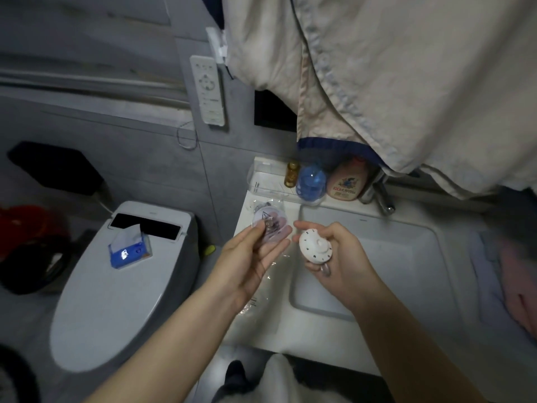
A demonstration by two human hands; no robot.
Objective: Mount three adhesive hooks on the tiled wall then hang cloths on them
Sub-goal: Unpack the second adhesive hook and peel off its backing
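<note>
Right now my left hand (255,251) lies palm up with the fingers nearly straight, the thumb pinning a clear hook (271,228) flat against them. My right hand (334,257) curls round a white hook (315,247), its round disc facing up with a small knob in the middle. Both sit over the left edge of the sink (377,228), just apart from each other. Another clear piece (326,269) pokes out under my right fingers; I cannot tell whether it is a third hook.

These should be very light and stiff, hard plastic that won't bend. The clear one looks thin and slick, so it could slide off an open palm; I'd take it by the rim between thumb and forefinger and keep skin off the sticky face. The white one is easiest held by its knob or its edge.

None is on the grey tiled wall (162,170) yet. Loose plastic wrapping (255,303) lies on the counter below my left wrist.
</note>
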